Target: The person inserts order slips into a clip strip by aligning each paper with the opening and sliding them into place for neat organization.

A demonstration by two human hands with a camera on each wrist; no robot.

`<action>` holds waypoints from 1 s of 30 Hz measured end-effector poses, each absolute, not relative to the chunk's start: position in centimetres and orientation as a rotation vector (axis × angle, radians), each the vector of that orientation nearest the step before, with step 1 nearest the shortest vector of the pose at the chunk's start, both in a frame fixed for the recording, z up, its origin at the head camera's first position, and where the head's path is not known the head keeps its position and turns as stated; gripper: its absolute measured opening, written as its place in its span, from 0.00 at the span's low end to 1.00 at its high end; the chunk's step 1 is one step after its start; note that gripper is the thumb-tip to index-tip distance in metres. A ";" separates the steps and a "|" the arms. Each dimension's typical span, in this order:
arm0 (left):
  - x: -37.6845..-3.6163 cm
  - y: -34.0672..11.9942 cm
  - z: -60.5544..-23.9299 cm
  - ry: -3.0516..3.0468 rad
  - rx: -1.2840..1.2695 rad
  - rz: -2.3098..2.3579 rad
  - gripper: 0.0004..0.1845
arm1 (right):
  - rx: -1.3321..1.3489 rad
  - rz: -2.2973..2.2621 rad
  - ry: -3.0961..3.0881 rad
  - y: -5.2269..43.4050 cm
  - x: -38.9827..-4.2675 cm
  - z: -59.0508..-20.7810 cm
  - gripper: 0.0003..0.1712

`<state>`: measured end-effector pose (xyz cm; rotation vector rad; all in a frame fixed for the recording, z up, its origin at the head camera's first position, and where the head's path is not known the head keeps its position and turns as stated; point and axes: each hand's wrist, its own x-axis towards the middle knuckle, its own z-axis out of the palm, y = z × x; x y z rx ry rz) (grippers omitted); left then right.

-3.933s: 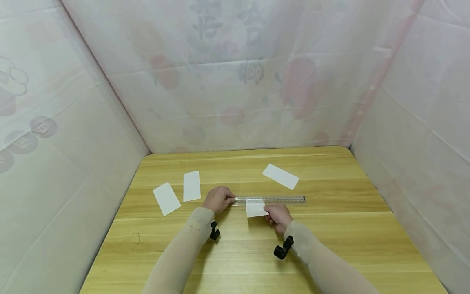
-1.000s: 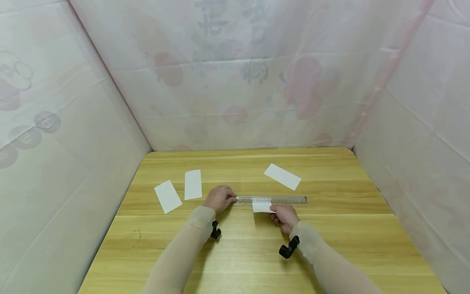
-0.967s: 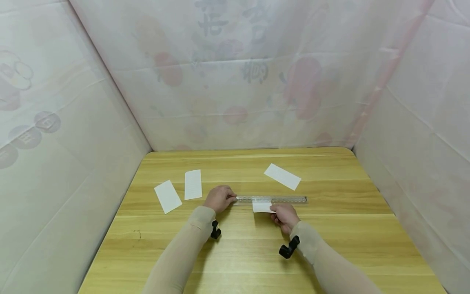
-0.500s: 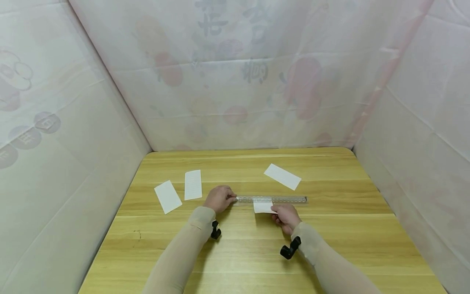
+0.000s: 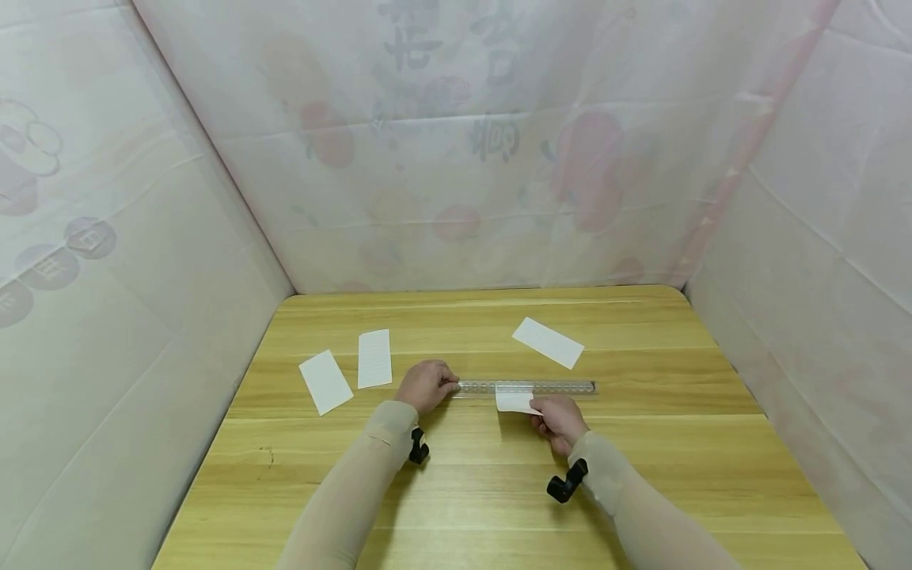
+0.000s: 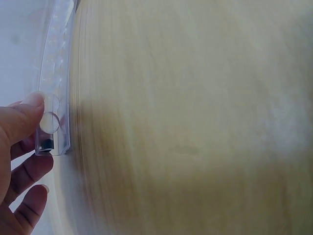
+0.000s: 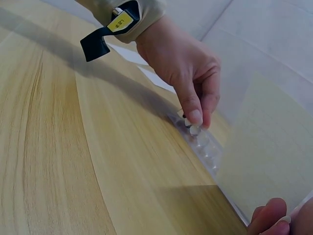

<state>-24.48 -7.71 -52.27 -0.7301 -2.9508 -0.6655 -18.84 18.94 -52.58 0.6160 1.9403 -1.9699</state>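
Note:
My left hand (image 5: 425,386) pinches the left end of a long clear plastic strip (image 5: 559,387) lying crosswise on the table. The left wrist view shows that the strip (image 6: 55,68) has a row of round clear shapes and a small black bit at the end, with my thumb (image 6: 32,103) on top. Between the thumb and fingers of my right hand (image 5: 561,421) is the right corner of a white paper card (image 5: 514,400). The card's far edge meets the strip and its near side is tilted up. In the right wrist view the card (image 7: 266,147) stands raised beside the strip.
Two white paper cards lie left of my hands, one farther left (image 5: 326,382) and one nearer (image 5: 374,359). A third paper card (image 5: 548,343) lies behind the strip. Fabric walls (image 5: 456,158) enclose the wooden table (image 5: 456,507) at the back and sides.
My right hand has moved to the right along the strip with the paper card, mostly earlier, and slightly in the last second. My left hand keeps its hold on the strip's end.

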 end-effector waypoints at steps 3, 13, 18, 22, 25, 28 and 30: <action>-24.4 -7.7 -52.3 -2.953 -0.722 -0.666 0.07 | 0.617 -1.971 1.944 19.1 -18.8 -52.7 0.17; -24.3 -7.7 -52.2 -2.960 -0.716 -0.676 0.06 | 0.635 -1.982 1.932 19.6 -18.7 -52.7 0.16; -24.3 -7.7 -52.2 -2.969 -0.709 -0.672 0.06 | 0.643 -1.964 1.941 20.0 -18.6 -52.6 0.17; -24.3 -7.6 -52.2 -2.968 -0.706 -0.679 0.06 | 0.636 -1.951 1.956 20.3 -18.6 -52.4 0.17; -24.4 -7.6 -52.2 -2.963 -0.707 -0.681 0.06 | 0.632 -1.952 1.957 20.5 -18.6 -52.3 0.19; -24.4 -7.7 -52.2 -2.957 -0.715 -0.685 0.06 | 0.635 -1.961 1.952 20.6 -18.5 -52.3 0.21; -24.4 -7.7 -52.2 -2.955 -0.719 -0.693 0.06 | 0.641 -1.965 1.948 20.7 -18.5 -52.3 0.21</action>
